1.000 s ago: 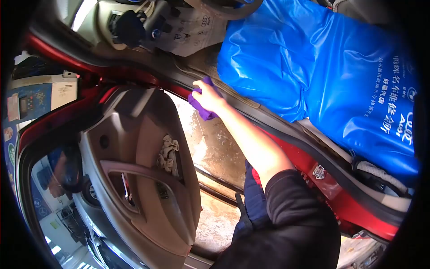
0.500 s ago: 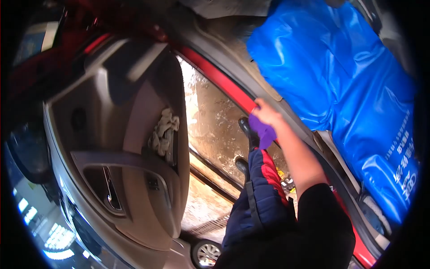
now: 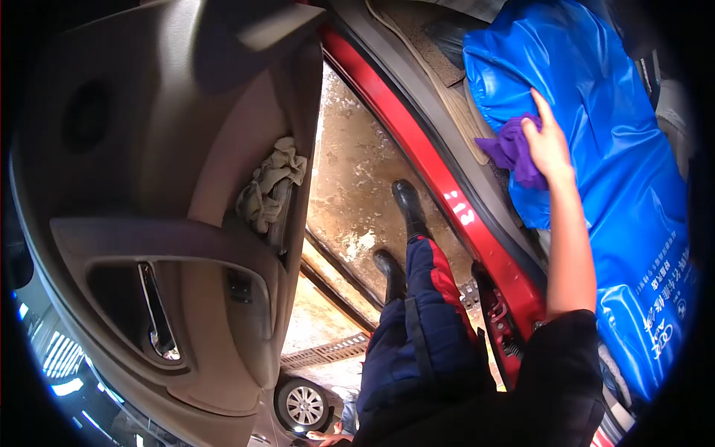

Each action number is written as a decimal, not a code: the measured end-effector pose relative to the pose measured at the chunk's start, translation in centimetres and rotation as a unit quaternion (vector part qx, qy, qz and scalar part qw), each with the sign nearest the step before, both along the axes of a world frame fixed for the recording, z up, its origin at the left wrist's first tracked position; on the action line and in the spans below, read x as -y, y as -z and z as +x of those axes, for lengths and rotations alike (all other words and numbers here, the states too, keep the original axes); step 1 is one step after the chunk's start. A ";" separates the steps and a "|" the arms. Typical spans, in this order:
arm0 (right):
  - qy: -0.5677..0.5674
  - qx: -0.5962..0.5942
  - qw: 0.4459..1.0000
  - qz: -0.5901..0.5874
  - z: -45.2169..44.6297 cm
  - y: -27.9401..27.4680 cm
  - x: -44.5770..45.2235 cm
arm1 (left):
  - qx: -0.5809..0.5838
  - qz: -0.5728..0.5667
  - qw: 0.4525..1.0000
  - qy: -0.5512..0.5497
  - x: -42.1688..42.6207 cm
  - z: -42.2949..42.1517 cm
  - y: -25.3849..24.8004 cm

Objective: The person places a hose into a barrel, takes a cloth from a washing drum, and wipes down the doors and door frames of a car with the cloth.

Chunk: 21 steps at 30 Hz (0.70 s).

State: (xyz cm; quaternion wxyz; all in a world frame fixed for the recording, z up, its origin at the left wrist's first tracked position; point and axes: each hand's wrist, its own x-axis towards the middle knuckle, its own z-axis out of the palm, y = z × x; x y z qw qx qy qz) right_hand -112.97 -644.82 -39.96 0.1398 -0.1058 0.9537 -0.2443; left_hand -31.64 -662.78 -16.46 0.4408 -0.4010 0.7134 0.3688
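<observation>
My right hand (image 3: 550, 145) reaches over the front seat area with a crumpled purple cloth (image 3: 514, 149) gripped under the thumb. The index finger stretches out against a shiny blue plastic cover (image 3: 611, 186) with white lettering. The cloth hangs to the left of the hand, its lower end over the edge of the cover beside the door sill trim. My left hand does not show in the view.
An open car door (image 3: 171, 201) with a pale rag (image 3: 272, 182) in its pocket fills the left. The red door sill (image 3: 417, 134) runs diagonally. My boots (image 3: 406, 205) stand on wet floor. Another person's hand (image 3: 328, 437) and a car wheel (image 3: 304, 404) show at the bottom.
My right hand has moved from the door sill inward to the blue cover, with the purple cloth still in it. The view has shifted, so the door appears larger.
</observation>
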 end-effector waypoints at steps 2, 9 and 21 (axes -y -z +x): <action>-0.037 -0.026 0.998 -0.043 -1.8 -1.1 -1.9 | 0.028 0.027 0.999 0.020 -1.0 -0.6 1.7; 0.010 0.060 0.987 -0.151 -7.6 -0.5 -5.6 | -0.196 0.072 0.967 -0.147 -1.0 -41.3 24.8; 0.054 0.007 0.983 -0.175 -8.6 3.4 -7.0 | -0.382 -0.297 0.793 0.369 1.7 -86.8 46.6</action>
